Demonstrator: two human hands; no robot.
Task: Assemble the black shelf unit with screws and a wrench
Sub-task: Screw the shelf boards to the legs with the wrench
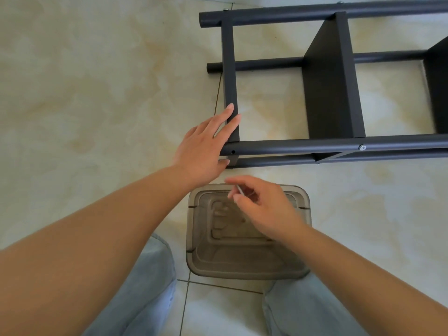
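The black shelf unit point(327, 88) lies on its side on the tiled floor, its tubes running left to right. My left hand point(206, 146) rests with straight fingers on the end panel point(230, 76) at the unit's left end, thumb under the near tube point(315, 145). An empty screw hole point(233, 151) shows in that tube just right of my hand; a fitted screw point(363, 147) sits farther right. My right hand point(261, 207) hovers below the tube and pinches a small silvery screw point(240, 189) between thumb and fingertips.
A smoky clear plastic box point(247, 263) stands on the floor between my knees, under my right hand. My knees in light jeans point(150, 275) flank it. Pale marbled tiles point(97, 93) stretch to the left.
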